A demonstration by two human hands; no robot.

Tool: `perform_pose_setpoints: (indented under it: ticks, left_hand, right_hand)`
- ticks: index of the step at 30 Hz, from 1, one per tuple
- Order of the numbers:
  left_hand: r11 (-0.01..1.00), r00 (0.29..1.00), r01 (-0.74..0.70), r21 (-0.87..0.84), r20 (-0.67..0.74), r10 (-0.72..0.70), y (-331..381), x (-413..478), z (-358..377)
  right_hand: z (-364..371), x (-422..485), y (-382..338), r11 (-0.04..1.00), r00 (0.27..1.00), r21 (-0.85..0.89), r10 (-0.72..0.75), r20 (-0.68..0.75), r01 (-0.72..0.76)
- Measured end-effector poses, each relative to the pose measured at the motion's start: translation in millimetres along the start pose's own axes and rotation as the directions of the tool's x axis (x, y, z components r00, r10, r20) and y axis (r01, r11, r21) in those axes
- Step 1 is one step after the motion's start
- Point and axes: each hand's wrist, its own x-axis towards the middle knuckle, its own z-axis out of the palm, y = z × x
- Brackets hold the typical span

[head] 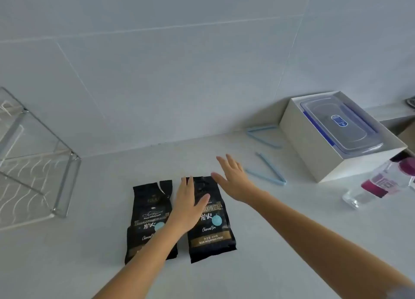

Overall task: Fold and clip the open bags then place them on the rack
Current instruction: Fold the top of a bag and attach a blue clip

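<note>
Two black coffee bags lie flat side by side on the white counter, tops pointing to the wall. The left bag (pixel 147 211) has a torn open top. My left hand (pixel 189 203) rests flat on the upper part of the right bag (pixel 211 229), fingers spread. My right hand (pixel 235 177) hovers open just beyond that bag's top right corner, holding nothing. Two light blue sealing clips lie open in a V: one (pixel 268 172) right of my right hand, the other (pixel 261 136) near the wall. The clear acrylic rack (pixel 33 164) stands at the left.
A white box (pixel 314 155) holding a clear lidded container with blue clasps sits at the right against the wall. A clear bottle (pixel 386 182) with a magenta label lies in front of it. A tiled wall closes the back.
</note>
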Motion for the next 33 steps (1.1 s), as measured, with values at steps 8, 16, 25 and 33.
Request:
perform_pose_setpoints:
  ticks: [8,16,25,33]
  left_hand:
    - [0.872,0.931,0.348,-0.346,0.019,-0.364,-33.4,18.5,4.6]
    - [0.722,0.863,0.46,-0.516,0.069,-0.501,-34.4,29.4,3.9]
    - [0.606,0.913,0.258,-0.753,-0.015,-0.408,-29.2,-0.8,4.5]
    - [0.613,0.916,0.056,-0.788,-0.204,-0.345,-22.9,-15.9,-6.3]
  right_hand:
    - [59.3,1.6,24.3,0.932,0.958,0.236,0.244,0.15,-0.274]
    - [59.5,-2.7,18.8,0.763,0.963,0.596,0.259,0.072,-0.25]
    - [28.8,-30.1,7.2,0.703,0.988,0.694,0.128,0.09,-0.155]
    - [22.4,-48.4,-8.2,0.587,0.995,0.808,0.104,-0.006,-0.056]
